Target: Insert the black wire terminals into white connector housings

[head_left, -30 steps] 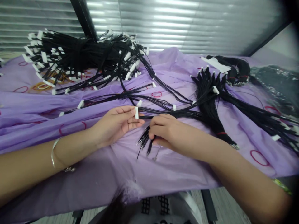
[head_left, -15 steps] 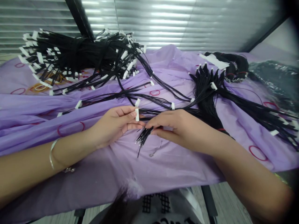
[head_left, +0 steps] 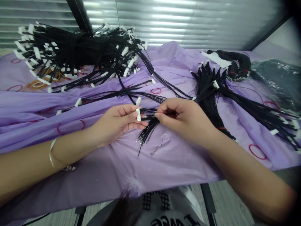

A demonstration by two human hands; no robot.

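My left hand [head_left: 118, 124] pinches a small white connector [head_left: 138, 115] between thumb and fingertips, its black wires running off to the right. My right hand [head_left: 184, 119] is closed in a pinch on thin black wires [head_left: 150, 110] right beside that connector. Below both hands a bundle of loose black wire ends [head_left: 147, 135] fans out on the purple cloth [head_left: 70, 131]. A thin bracelet circles my left wrist [head_left: 52, 150].
A big heap of black wires with white connectors [head_left: 77, 53] lies at the back left. More black wire bundles [head_left: 211, 91] spread at the right, with tied coils [head_left: 235, 66] and a dark plastic bag [head_left: 277, 81] behind. The table's front edge runs near my forearms.
My right hand has lifted off the loose wire ends and moved up to the connector, now pinching wires beside it. My left hand has kept hold of the connector.
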